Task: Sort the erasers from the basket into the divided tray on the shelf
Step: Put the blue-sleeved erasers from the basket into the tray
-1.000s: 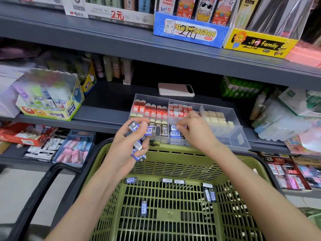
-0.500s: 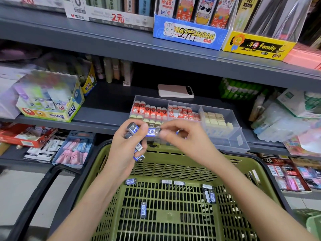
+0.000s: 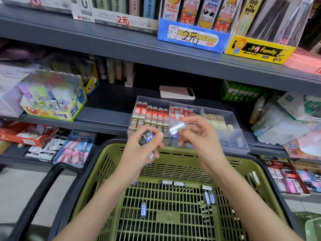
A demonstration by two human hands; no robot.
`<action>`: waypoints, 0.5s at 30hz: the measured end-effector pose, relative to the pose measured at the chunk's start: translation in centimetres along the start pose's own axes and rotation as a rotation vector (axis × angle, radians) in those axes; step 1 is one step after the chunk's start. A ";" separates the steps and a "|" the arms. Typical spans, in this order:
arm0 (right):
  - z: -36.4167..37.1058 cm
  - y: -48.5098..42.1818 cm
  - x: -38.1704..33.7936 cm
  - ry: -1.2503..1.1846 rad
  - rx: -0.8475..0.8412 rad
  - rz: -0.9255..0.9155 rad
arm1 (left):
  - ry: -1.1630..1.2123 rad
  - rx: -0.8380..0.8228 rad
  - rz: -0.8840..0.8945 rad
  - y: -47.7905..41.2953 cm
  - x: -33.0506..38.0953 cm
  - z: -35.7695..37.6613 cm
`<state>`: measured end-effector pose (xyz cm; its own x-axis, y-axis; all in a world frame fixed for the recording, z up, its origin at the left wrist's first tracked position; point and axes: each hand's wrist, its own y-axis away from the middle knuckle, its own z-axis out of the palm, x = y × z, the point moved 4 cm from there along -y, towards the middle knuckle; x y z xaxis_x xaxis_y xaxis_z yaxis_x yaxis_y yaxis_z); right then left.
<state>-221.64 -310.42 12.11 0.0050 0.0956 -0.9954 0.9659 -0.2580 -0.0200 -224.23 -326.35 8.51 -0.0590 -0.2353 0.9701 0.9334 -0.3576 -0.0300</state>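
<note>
While my right hand (image 3: pixel 199 134) pinches one blue-sleeved eraser (image 3: pixel 177 128) between thumb and fingertips, other fingers loosely spread, it sits just above the tray (image 3: pixel 242 136), over the front of the middle section. Motion blur on that eraser, so I can't tell its orientation. My left hand (image 3: pixel 139 152) is curled round a small stack (image 3: pixel 147 136) of the same blue erasers, at least two; the fingers hide the exact count. It hovers over the far rim of the basket (image 3: pixel 243 165), just short of the tray.

Status, my estimate: well past halfway. Tray stands at the front edge of the shelf (image 3: pixel 104 117).
- Left section: red row at the back, brown 2B row in front, both look full.
- Middle: red-and-white at the back, blue in front, mostly hidden behind my hands.
- Right: cream blocks at the back.

To do: place the one in hand, feed in the stack, then clear the basket floor. Count of loose ones (image 3: pixel 143 208) there: one near the centre, two by the far wall, about three toward the right wall, possibly one more under my left forearm. All look blue-sleeved, so same section.
</note>
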 end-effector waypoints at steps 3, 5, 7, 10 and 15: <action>-2.7 -2.0 0.9 0.302 0.258 -0.027 | 0.059 0.036 -0.026 -0.1 0.0 -0.2; -2.9 -3.1 1.4 0.559 0.278 -0.060 | 0.118 0.049 -0.038 -0.2 -0.1 -0.3; -2.4 -3.8 1.9 0.693 0.265 -0.074 | 0.152 0.056 -0.049 -0.2 -0.1 -0.4; -1.8 -4.5 2.3 0.781 0.273 -0.081 | 0.180 0.056 -0.070 -0.3 -0.3 -0.4; -1.5 -5.4 2.7 0.743 0.222 0.015 | 0.254 0.046 -0.120 -0.5 -0.4 -0.4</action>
<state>-226.45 -307.29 9.63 0.2659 0.6900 -0.6732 0.8903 -0.4436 -0.1030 -224.77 -326.43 8.01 -0.2514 -0.4144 0.8747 0.9291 -0.3565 0.0981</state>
